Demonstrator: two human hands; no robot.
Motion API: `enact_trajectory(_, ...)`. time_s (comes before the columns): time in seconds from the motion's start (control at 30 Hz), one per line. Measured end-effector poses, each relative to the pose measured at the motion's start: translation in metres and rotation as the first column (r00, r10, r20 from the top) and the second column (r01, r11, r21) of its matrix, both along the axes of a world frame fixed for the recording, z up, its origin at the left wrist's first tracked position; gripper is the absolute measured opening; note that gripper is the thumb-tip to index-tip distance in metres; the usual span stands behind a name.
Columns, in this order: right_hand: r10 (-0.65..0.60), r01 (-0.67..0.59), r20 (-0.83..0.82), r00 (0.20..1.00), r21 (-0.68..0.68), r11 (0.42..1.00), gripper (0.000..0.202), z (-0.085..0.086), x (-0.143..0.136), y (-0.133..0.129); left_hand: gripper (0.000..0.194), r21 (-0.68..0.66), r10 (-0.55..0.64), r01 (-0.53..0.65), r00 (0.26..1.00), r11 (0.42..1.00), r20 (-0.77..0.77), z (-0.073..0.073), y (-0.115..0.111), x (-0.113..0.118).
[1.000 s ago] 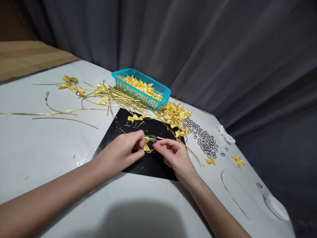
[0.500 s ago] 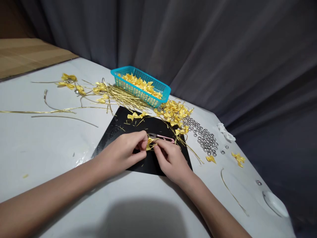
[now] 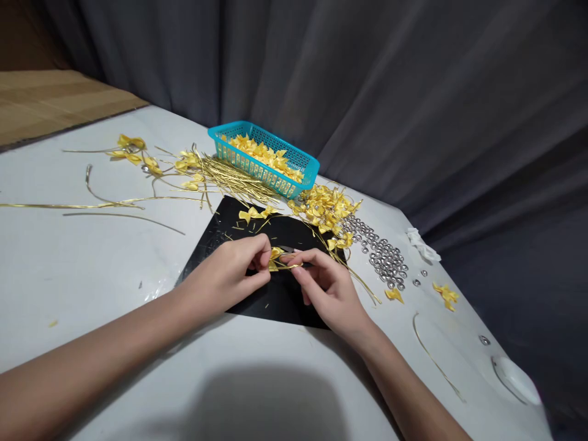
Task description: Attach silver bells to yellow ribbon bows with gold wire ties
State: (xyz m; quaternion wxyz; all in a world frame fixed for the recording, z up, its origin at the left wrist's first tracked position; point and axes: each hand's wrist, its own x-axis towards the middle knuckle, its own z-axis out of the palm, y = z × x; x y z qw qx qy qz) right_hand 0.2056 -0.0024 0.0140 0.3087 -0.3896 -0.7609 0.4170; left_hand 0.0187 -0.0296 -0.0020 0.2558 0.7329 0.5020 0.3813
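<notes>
Over the black mat (image 3: 294, 309), my left hand (image 3: 241, 266) pinches a yellow ribbon bow (image 3: 274, 257) between thumb and forefinger. Gold cord runs from the bow toward the right. My right hand (image 3: 324, 285) has its thumb and forefinger closed on this gold cord (image 3: 294, 266), its other fingers loosely curled. Behind the right fingers lie scissors, mostly hidden now. On the mat beyond my hands rests another pair of yellow bows (image 3: 256, 214), with small snippets of gold cord scattered around.
A blue basket (image 3: 312, 171) of yellow bows stands at the back, with a bundle of gold cords (image 3: 234, 177) before it. To its right are a heap of bows (image 3: 328, 208) and many silver rings (image 3: 388, 263). A white mouse-shaped object (image 3: 517, 380) sits near the right edge.
My right hand has shifted slightly right, away from the left, drawing out more of the gold cord. Its fingers now cover most of the scissors. My left hand keeps hold of the bow.
</notes>
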Motion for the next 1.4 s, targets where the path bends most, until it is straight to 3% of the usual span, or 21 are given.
enact_trajectory(0.1, 0.047, -0.073, -0.092, 0.995, -0.303, 0.95, 0.016, 0.003, 0.0, 0.0, 0.015, 0.004, -0.007, 0.007, 1.0, 1.0, -0.009, 0.001, -0.001, 0.001)
enact_trajectory(0.27, 0.009, -0.065, -0.16, 0.987, -0.348, 0.935, 0.023, 0.006, 0.0, 0.002, 0.014, 0.008, -0.007, 0.007, 1.0, 1.0, -0.011, 0.002, -0.001, 0.001)
enact_trajectory(0.4, -0.03, -0.07, -0.207, 0.978, -0.457, 0.887, 0.028, 0.003, 0.001, 0.003, 0.016, 0.02, -0.006, 0.006, 1.0, 1.0, -0.009, 0.002, -0.001, 0.001)
enact_trajectory(0.5, -0.081, -0.003, -0.162, 0.983, -0.464, 0.886, 0.033, 0.001, 0.0, 0.004, 0.017, 0.024, -0.008, 0.008, 1.0, 1.0, -0.006, 0.002, -0.001, 0.002)
enact_trajectory(0.67, -0.115, 0.089, -0.074, 0.991, -0.292, 0.952, 0.025, 0.004, 0.001, 0.005, 0.017, 0.024, 0.0, 0.0, 1.0, 1.0, 0.005, 0.001, -0.001, 0.001)
enact_trajectory(0.77, -0.054, 0.052, 0.071, 0.996, 0.033, 0.998, 0.013, 0.006, 0.003, 0.004, 0.016, 0.018, 0.004, -0.004, 1.0, 1.0, 0.012, 0.002, -0.001, 0.0)
enact_trajectory(0.83, -0.039, -0.014, 0.205, 0.978, 0.25, 0.968, 0.019, 0.006, 0.003, 0.003, 0.016, 0.01, 0.0, 0.0, 1.0, 1.0, 0.007, 0.003, -0.001, 0.0)
enact_trajectory(0.9, -0.067, -0.043, 0.279, 0.958, 0.371, 0.928, 0.027, 0.005, 0.002, 0.001, 0.016, 0.004, -0.007, 0.007, 1.0, 1.0, 0.006, 0.004, -0.002, 0.0)
enact_trajectory(1.03, -0.094, -0.033, 0.225, 0.97, 0.503, 0.864, 0.018, 0.0, -0.001, -0.006, 0.016, 0.011, -0.036, 0.036, 0.999, 0.999, 0.016, 0.006, -0.003, 0.002)
enact_trajectory(1.13, -0.086, -0.019, 0.135, 0.987, 0.629, 0.777, 0.006, 0.0, -0.003, -0.013, 0.016, 0.021, -0.039, 0.039, 0.999, 0.999, 0.012, 0.006, -0.004, 0.002)
enact_trajectory(1.23, -0.058, -0.072, 0.163, 0.985, 0.689, 0.721, 0.008, -0.001, -0.004, -0.018, 0.016, 0.019, -0.038, 0.038, 0.999, 0.999, 0.013, 0.006, -0.004, 0.002)
enact_trajectory(1.4, -0.153, -0.041, 0.255, 0.955, 0.623, 0.781, 0.01, -0.007, -0.007, -0.014, 0.016, 0.028, -0.047, 0.047, 0.998, 0.999, 0.029, 0.008, -0.005, 0.004)
